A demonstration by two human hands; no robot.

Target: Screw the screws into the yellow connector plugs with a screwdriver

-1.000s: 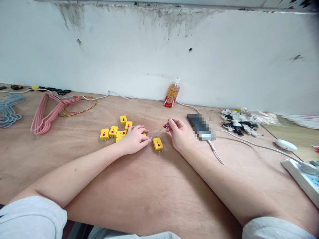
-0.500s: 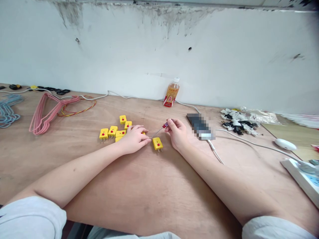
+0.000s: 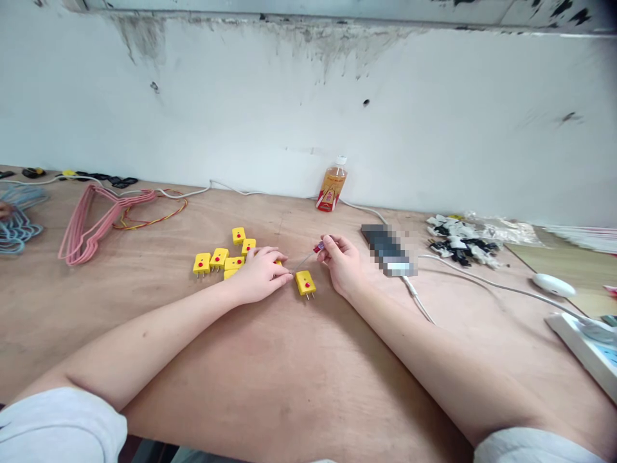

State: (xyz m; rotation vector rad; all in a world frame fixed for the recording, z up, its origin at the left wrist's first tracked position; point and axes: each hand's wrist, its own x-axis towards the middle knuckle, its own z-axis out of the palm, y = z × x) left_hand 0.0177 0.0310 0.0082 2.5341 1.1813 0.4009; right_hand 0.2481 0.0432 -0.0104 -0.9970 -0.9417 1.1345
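My right hand (image 3: 343,262) is closed around the red and purple handle of a screwdriver (image 3: 304,259). Its thin metal shaft slants down to the left, toward the fingertips of my left hand (image 3: 263,275). That hand lies palm down with its fingers bent over a yellow plug (image 3: 278,262), most of which it hides. Whether the screwdriver tip touches the plug cannot be made out. Just right of my left fingertips lies another yellow plug (image 3: 305,283) with a red button and metal pins. Several more yellow plugs (image 3: 219,258) sit to the left of my left hand.
Pink hangers (image 3: 99,218) and blue hangers (image 3: 19,215) lie on the left, a hand partly showing at the blue ones. A drink bottle (image 3: 332,186) stands by the wall. Rightward are a phone (image 3: 385,247) with cable, black and white clips (image 3: 460,241) and a power strip (image 3: 585,347).
The whole view has shifted slightly, so everything sits a little lower. At the left edge, part of another person's hand has appeared by the blue hangers. My hands keep nearly the same pose.
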